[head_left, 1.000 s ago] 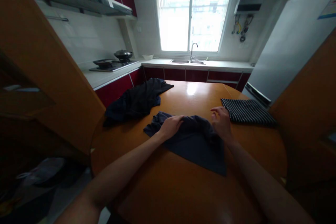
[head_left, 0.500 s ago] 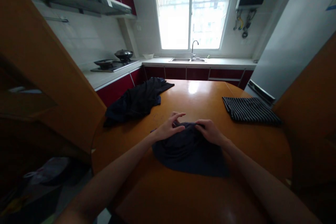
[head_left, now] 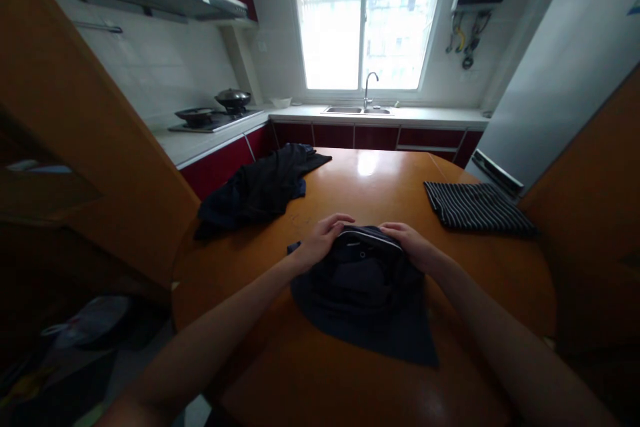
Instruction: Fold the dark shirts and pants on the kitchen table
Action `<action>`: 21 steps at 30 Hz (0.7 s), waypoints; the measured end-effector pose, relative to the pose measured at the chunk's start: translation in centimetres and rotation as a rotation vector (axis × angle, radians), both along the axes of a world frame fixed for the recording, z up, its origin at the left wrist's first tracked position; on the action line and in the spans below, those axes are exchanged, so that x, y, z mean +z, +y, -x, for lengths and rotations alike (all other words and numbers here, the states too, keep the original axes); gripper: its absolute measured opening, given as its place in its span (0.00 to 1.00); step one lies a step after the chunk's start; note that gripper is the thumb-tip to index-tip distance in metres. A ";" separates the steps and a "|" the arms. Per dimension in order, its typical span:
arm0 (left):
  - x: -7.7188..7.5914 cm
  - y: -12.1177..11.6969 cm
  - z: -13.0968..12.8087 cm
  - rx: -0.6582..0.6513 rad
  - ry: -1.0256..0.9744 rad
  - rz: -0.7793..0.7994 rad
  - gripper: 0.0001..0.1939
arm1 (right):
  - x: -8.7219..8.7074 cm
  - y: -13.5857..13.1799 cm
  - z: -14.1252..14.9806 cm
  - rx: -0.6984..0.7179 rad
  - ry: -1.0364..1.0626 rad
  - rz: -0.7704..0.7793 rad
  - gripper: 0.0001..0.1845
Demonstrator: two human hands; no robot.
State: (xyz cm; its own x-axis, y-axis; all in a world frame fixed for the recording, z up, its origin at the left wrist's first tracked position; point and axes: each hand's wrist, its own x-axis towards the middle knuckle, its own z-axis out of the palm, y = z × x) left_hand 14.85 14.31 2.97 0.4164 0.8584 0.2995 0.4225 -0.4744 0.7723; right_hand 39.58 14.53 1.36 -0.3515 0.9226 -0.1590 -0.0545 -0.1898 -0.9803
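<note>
A dark navy shirt lies bunched at the middle of the table, its lower edge spread toward me. Its collar, with a thin white line and a small round button, faces up between my hands. At the collar's left end, my left hand has its thumb and fingers closed on the cloth. My right hand pinches the collar's right end. Parts of the fingertips are hidden by the fabric.
A heap of dark clothes lies at the table's back left. A folded black-and-white striped garment rests on the right. Beyond the round wooden table are a sink, a stove with pans and a fridge.
Both hands have come together at the shirt's upper edge. The right hand moved left from beside the striped garment. The collar with its white line has turned into view.
</note>
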 end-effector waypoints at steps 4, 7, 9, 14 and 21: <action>0.4 -1.0 0.3 -0.085 0.374 -0.183 0.25 | -0.1 0.0 0.3 -0.007 0.018 0.083 0.16; 0.7 -2.6 -0.5 -0.061 0.661 -0.304 0.28 | -0.3 -0.4 0.4 0.024 -0.018 0.096 0.16; 0.8 -3.4 -1.5 -0.063 0.746 -0.365 0.27 | -0.6 -0.4 0.6 0.051 -0.056 0.081 0.17; 1.6 -2.0 -2.9 -0.060 0.906 -0.332 0.15 | -2.2 1.1 0.3 -0.105 -0.270 -0.148 0.15; 5.3 3.7 -2.2 -0.302 0.955 -0.146 0.13 | -2.7 3.5 -1.9 -0.501 -0.429 -0.438 0.11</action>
State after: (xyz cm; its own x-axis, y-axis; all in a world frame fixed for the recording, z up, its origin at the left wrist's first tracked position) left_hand 17.09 17.96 8.31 0.7309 0.6587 -0.1785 0.6795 -0.7268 0.1000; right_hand 41.48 18.00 -1.31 0.1322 0.9648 0.2273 0.3680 0.1652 -0.9150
